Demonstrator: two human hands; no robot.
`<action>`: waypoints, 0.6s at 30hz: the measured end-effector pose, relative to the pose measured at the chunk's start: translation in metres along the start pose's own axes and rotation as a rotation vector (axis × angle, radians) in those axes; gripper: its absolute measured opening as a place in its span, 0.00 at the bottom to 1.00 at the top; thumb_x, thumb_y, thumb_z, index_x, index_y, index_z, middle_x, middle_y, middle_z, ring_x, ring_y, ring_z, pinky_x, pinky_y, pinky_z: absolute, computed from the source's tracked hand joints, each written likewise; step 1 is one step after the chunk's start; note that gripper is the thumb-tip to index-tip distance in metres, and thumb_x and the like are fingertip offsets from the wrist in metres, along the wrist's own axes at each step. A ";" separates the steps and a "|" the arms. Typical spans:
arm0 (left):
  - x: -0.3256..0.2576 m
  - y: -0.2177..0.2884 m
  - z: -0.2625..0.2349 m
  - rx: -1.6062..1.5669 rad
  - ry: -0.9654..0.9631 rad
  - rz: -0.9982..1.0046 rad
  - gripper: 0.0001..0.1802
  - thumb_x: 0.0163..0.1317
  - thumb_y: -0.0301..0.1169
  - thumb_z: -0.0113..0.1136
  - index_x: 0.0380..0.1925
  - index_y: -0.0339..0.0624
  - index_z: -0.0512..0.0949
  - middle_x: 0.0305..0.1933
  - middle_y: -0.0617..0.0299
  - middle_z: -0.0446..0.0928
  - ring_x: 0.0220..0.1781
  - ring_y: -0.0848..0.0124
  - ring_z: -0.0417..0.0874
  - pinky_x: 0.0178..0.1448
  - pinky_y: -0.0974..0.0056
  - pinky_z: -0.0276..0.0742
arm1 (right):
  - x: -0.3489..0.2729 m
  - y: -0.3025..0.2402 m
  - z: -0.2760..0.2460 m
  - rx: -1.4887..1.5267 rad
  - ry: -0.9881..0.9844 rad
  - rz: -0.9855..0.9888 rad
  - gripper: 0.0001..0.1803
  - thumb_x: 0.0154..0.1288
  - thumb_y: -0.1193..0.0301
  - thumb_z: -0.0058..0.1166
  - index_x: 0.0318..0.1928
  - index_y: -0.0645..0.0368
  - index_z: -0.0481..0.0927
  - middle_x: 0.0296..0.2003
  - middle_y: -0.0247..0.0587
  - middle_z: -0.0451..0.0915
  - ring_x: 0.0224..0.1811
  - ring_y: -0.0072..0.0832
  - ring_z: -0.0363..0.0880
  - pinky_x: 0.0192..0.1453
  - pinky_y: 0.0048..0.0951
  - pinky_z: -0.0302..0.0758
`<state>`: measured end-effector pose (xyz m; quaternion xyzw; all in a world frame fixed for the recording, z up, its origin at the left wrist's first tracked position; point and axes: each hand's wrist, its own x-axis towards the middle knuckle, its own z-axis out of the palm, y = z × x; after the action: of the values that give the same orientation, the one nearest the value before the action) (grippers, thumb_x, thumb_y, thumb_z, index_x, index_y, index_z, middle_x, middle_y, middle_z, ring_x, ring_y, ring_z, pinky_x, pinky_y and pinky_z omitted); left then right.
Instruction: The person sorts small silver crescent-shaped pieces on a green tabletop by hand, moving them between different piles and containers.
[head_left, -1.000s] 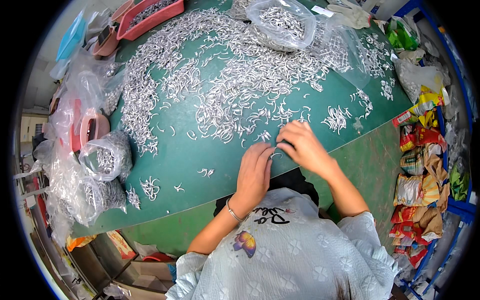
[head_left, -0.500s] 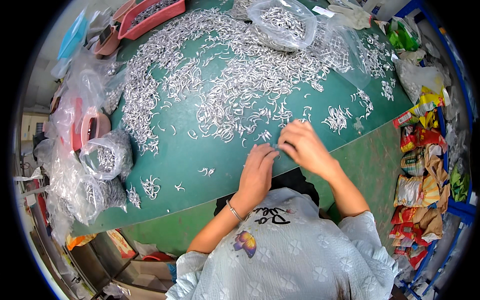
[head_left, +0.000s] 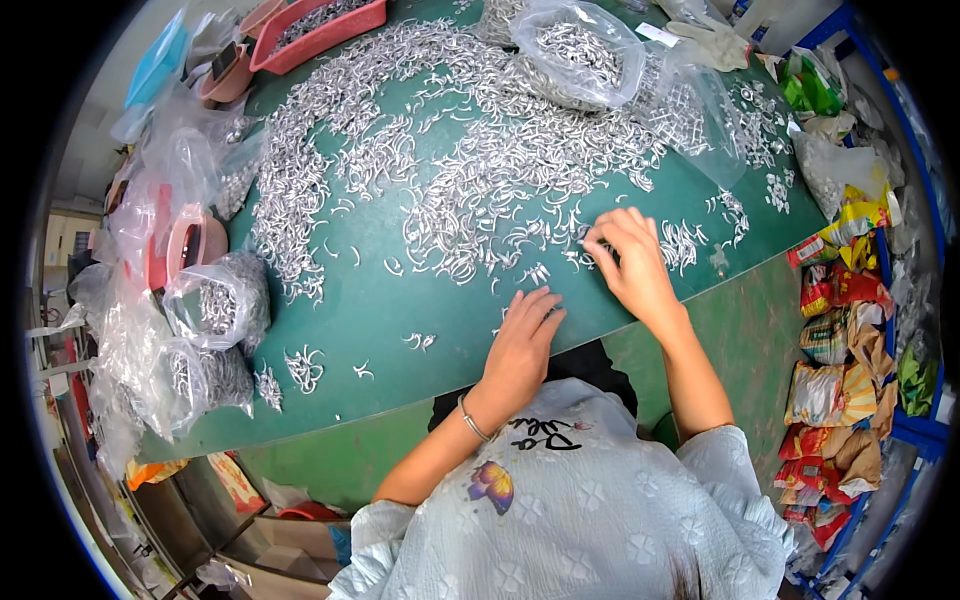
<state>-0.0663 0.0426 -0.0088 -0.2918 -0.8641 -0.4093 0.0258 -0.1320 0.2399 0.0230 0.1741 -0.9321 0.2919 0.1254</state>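
My left hand [head_left: 525,335] rests on the green table [head_left: 385,330] near its front edge, fingers stretched out and slightly apart. Beside its fingertips lie a few small curved silvery metal pieces. My right hand [head_left: 632,262] is over the table to the right, thumb and forefinger brought close together in a pinch. Whatever sits between those fingertips is too small to make out. Just beyond both hands spreads a large heap of curved metal pieces [head_left: 475,205]. A smaller cluster of metal pieces [head_left: 683,245] lies right beside my right hand.
Clear plastic bags [head_left: 228,295] filled with metal pieces stand along the left edge. An open plastic bag [head_left: 580,55] of pieces and a red tray [head_left: 315,35] are at the back. Blue shelving [head_left: 915,425] with colourful packets [head_left: 830,390] stands at the right.
My right hand has moved away from my left hand, to the right and toward the small cluster. My left hand's fingers have straightened, and it stays in nearly the same place.
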 end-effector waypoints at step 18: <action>-0.082 -0.028 0.013 -1.991 -0.188 -1.020 0.33 0.75 0.44 0.40 0.67 0.24 0.58 0.70 0.34 0.61 0.73 0.48 0.64 0.77 0.52 0.59 | -0.057 -0.057 0.048 0.304 -0.170 -0.050 0.21 0.61 0.79 0.56 0.56 0.63 0.75 0.59 0.47 0.72 0.62 0.48 0.67 0.65 0.44 0.66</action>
<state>-0.0105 -0.0019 -0.0603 0.1757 -0.1690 -0.8566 -0.4548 -0.0640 0.1823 -0.0058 0.2384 -0.8798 0.4105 0.0256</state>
